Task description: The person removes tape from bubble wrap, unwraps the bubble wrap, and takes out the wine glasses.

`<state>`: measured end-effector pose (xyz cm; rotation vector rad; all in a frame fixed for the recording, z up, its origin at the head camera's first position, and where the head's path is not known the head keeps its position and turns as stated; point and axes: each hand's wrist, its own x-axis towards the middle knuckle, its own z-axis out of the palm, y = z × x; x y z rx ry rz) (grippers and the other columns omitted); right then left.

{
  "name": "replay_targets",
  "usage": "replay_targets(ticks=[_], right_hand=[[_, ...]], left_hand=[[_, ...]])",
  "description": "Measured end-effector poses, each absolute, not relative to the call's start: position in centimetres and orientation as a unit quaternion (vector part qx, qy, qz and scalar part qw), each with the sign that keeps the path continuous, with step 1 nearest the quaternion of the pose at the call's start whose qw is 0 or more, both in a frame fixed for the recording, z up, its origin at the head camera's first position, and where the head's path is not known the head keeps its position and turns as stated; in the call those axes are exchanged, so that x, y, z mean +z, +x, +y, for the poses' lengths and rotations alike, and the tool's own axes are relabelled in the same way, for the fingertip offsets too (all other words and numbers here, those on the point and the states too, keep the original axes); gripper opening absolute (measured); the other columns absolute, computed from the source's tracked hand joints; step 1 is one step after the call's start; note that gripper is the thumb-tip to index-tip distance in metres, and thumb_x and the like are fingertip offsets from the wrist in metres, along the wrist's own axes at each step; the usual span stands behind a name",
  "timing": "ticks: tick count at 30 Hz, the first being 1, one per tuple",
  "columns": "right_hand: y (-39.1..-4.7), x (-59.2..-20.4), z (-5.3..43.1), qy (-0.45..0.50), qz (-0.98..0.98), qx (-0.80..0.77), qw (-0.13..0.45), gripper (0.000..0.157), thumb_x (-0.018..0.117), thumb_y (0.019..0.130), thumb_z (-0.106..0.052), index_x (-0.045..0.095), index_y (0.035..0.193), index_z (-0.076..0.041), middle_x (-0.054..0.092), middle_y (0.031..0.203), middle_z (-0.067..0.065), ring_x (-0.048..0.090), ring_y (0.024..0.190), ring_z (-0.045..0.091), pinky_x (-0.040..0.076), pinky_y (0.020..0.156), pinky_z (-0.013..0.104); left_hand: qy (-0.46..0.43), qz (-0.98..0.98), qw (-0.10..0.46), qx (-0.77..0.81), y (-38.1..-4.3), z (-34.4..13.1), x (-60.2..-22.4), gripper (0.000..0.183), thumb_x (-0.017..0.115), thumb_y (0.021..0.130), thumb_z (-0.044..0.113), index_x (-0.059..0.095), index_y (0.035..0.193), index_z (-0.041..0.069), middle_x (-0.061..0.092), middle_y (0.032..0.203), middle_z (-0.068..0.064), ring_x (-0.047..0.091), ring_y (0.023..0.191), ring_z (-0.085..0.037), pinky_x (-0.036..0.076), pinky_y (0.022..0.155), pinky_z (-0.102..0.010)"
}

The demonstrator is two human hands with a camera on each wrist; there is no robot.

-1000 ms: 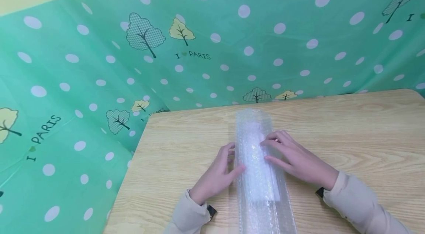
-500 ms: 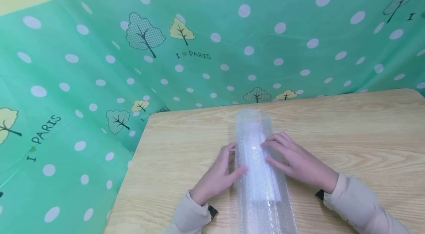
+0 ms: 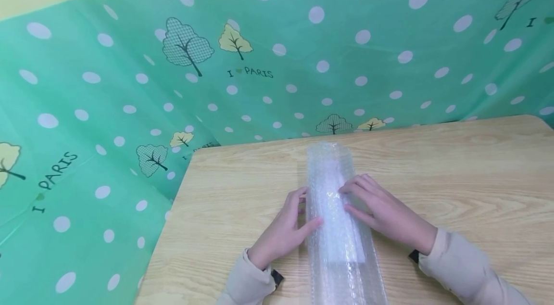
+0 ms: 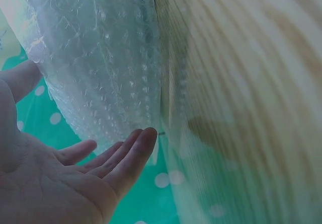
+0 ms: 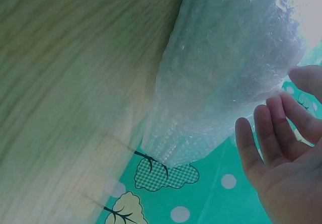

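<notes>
A long bundle of clear bubble wrap (image 3: 346,276) lies lengthwise on the table, folded round something white (image 3: 339,233) whose kind cannot be told through the plastic. My left hand (image 3: 283,230) is at its left side, thumb resting on the top and the other fingers along the side. In the left wrist view those fingers of the left hand (image 4: 75,173) are nearly straight. From the right, my right hand (image 3: 385,206) touches the top of the wrap with its thumb and fingertips. The right wrist view has its fingers loosely extended beside the bubble wrap (image 5: 216,83).
The bundle lies on a light wood-grain table (image 3: 467,180), running past the near edge of the head view. A green curtain (image 3: 277,55) with white dots and printed trees hangs behind the table and along its left side.
Both hands stay almost in place on the bubble wrap. The head view has shifted very slightly.
</notes>
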<state>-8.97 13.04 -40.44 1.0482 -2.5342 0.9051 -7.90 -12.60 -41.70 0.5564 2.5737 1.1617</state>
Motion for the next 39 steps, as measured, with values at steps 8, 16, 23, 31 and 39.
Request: replay_targets(ticks=[8,16,23,31,39], right_hand=[[-8.89,-40.49,12.86,0.354,-0.870,0.318,0.128,0.028,0.065,0.085,-0.017,0.058,0.111,-0.012,0.053,0.111,-0.006,0.046,0.106,0.008,0.045,0.091,0.026],[-8.81,-40.40,12.65,0.342,-0.876,0.315,0.128,0.027,0.064,0.085,-0.014,0.055,0.111,-0.012,0.051,0.108,-0.009,0.046,0.102,0.006,0.046,0.088,0.026],[-8.68,-40.36,12.60,0.340,-0.877,0.316,0.121,0.026,0.063,0.085,-0.012,0.054,0.110,-0.012,0.050,0.107,-0.009,0.046,0.101,0.006,0.046,0.087,0.025],[-8.52,-40.34,12.47,0.341,-0.878,0.313,0.122,0.025,0.063,0.085,-0.010,0.054,0.108,-0.012,0.050,0.103,-0.008,0.047,0.097,0.004,0.047,0.085,0.022],[-8.49,-40.24,12.49,0.345,-0.875,0.315,0.126,0.025,0.063,0.085,-0.009,0.054,0.109,-0.012,0.050,0.104,-0.009,0.047,0.097,0.004,0.047,0.084,0.022]], left_hand=[[0.191,0.889,0.130,0.396,-7.90,-12.56,-41.79,0.078,0.047,0.085,0.061,0.012,0.146,0.027,0.029,0.142,0.004,0.045,0.119,-0.018,0.043,0.096,-0.037],[0.196,0.886,0.128,0.400,-8.02,-12.50,-41.98,0.078,0.048,0.086,0.060,0.012,0.146,0.026,0.029,0.141,0.005,0.046,0.116,-0.016,0.045,0.094,-0.036],[0.190,0.878,0.141,0.416,-7.95,-12.50,-41.90,0.077,0.049,0.085,0.059,0.012,0.146,0.029,0.028,0.140,0.008,0.047,0.115,-0.015,0.045,0.093,-0.035],[0.188,0.872,0.148,0.427,-7.92,-12.59,-41.96,0.075,0.050,0.085,0.059,0.013,0.145,0.031,0.031,0.137,0.008,0.050,0.109,-0.013,0.047,0.089,-0.033],[0.189,0.870,0.148,0.430,-7.92,-12.61,-42.07,0.073,0.049,0.086,0.058,0.013,0.144,0.034,0.032,0.136,0.009,0.052,0.107,-0.015,0.048,0.087,-0.033]])
